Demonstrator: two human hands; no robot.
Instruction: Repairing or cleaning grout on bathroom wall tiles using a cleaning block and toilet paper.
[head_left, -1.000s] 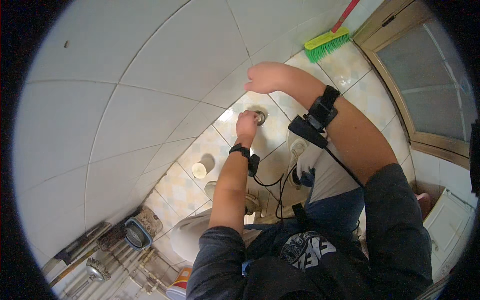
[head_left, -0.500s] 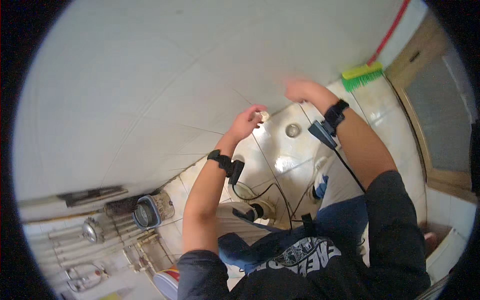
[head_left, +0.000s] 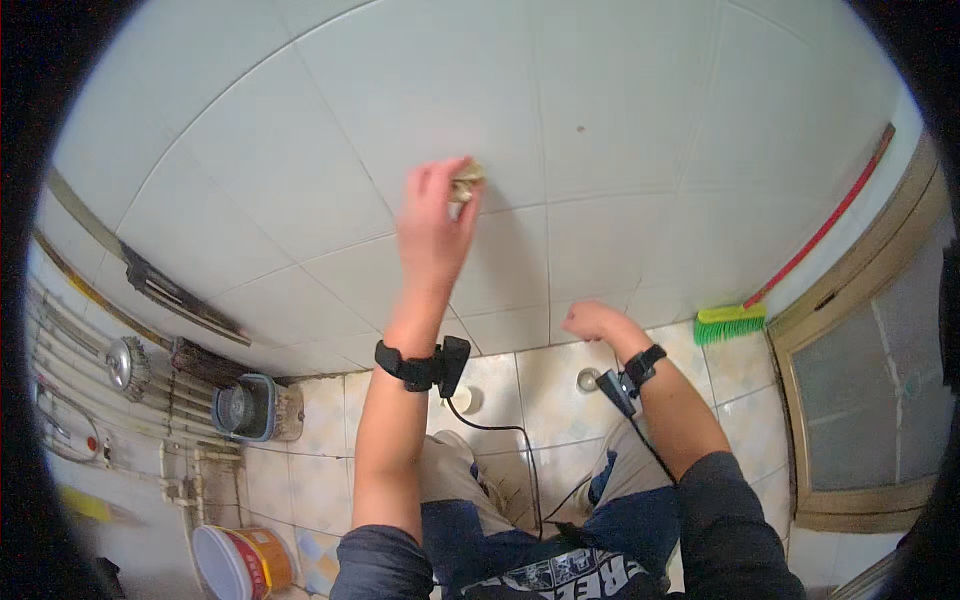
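Note:
My left hand [head_left: 432, 220] is raised in front of the white tiled wall [head_left: 610, 90]. Its thumb and fingers are closed round a small crumpled yellowish-beige wad [head_left: 466, 182], perhaps a rag or a sponge; I cannot tell which. The wad is close to the tiles, and whether it touches them is unclear. Lower and to the right, my right hand [head_left: 597, 322] hangs near the foot of the wall with its fingers curled in. What it holds, if anything, is hidden. A black strap with a cabled device circles each wrist.
At the right, a green-bristled broom [head_left: 730, 326] with a red handle leans by a framed door [head_left: 860, 400]. A round floor drain [head_left: 589, 379] lies below my right hand. On the left are pipes, a blue-grey bucket [head_left: 262, 392] and an orange-and-white pail [head_left: 262, 560].
The view has tilted up, showing more wall. My left hand has risen from low by the floor to higher on the wall, the wad still in it. My right hand stays low near the wall.

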